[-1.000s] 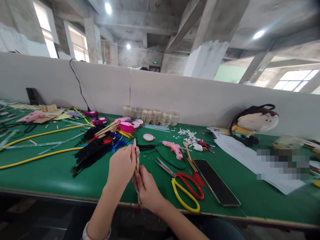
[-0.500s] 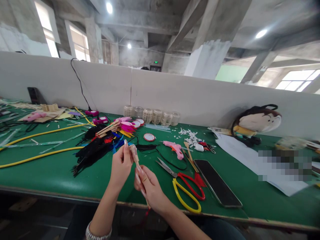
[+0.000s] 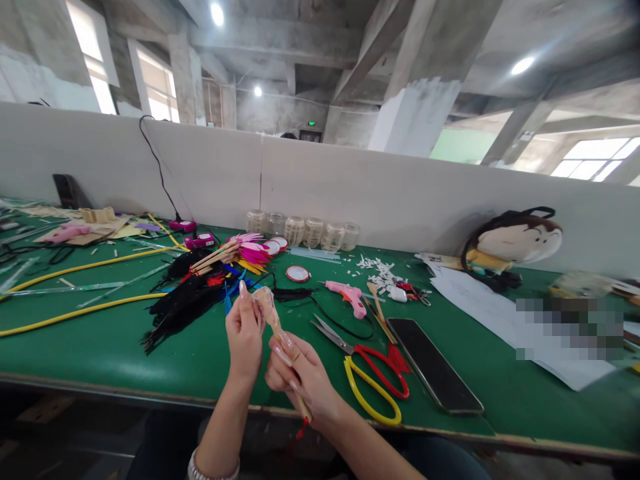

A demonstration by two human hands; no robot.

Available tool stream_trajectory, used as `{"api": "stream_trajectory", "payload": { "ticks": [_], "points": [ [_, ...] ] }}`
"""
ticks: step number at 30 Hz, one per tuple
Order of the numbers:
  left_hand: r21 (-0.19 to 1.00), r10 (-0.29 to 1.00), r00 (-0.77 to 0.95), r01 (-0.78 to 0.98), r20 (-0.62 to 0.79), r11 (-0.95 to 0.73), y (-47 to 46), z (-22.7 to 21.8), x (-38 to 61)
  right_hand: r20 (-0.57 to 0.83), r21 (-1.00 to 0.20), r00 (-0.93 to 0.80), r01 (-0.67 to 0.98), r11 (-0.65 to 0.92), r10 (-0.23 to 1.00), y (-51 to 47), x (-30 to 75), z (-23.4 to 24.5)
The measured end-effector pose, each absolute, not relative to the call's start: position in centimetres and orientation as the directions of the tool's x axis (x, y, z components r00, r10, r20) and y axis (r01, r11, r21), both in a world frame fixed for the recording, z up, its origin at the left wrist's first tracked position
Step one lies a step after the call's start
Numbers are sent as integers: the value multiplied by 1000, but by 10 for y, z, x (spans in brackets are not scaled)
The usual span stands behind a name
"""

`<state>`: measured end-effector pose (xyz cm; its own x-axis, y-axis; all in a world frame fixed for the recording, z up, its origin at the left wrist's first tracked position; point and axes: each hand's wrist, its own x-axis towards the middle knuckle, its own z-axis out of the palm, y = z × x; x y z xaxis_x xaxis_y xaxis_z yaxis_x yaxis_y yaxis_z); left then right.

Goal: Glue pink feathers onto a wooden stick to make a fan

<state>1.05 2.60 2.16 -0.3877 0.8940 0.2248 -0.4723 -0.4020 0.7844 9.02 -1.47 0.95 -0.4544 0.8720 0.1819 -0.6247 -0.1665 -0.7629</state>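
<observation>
A thin wooden stick [image 3: 283, 350] runs slantwise between my hands, with a pale wrapped top end [image 3: 264, 303] and a small red tuft [image 3: 303, 427] at its lower end. My left hand [image 3: 244, 337] pinches the stick near the wrapped end. Lower down, my right hand [image 3: 301, 377] closes around the shaft. Black feathers [image 3: 183, 307] lie on the green bench mat [image 3: 100, 347] left of my hands, and finished pink-feathered sticks [image 3: 235, 253] lie beyond them.
Red-and-yellow-handled scissors [image 3: 367, 367], a black phone [image 3: 433, 357] and a pink glue gun [image 3: 345, 298] lie to the right. Yellow cables [image 3: 85, 310] cross the left. Glass jars [image 3: 300, 233], a plush toy [image 3: 515, 241] and papers [image 3: 480, 310] stand along the partition.
The stick has tilted from nearly upright to a slant, top end leftward. My right hand has slid lower and rightward along it, and the wrapped end now shows more.
</observation>
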Motion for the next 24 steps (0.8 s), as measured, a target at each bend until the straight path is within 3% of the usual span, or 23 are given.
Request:
{"api": "stream_trajectory", "payload": {
  "ticks": [2, 4, 8, 10, 14, 16, 19, 24],
  "points": [
    [846, 894, -365, -361, 259, -393, 23, 26, 6, 190, -802, -429, -587, -113, 883, -13, 91, 9],
    [904, 880, -330, -141, 341, -403, 20, 33, -1, 190, -840, -405, -539, -66, 894, -12, 91, 7],
    [888, 871, -252, 310, 422, -341, 14, 45, -13, 189, -880, -399, -474, -25, 897, -12, 90, 4],
    [900, 903, -213, 318, 372, -296, 14, 47, -14, 199, -896, -400, -443, 1, 895, -14, 90, 3],
    [946, 931, -180, 129, 318, -298, 18, 42, -8, 210, -924, -403, -381, 46, 891, -19, 90, 4],
    [940, 915, -239, 188, 326, -286, 19, 38, -5, 192, -942, -393, -329, 58, 899, -20, 90, 4],
    [850, 859, -308, 472, 408, -235, 21, 35, -2, 224, -968, -317, -180, 173, 922, -19, 91, 0],
    [522, 711, -265, 837, 651, -166, 24, 33, 1, 417, -866, -177, 221, 449, 891, -14, 94, -7]
  ]
}}
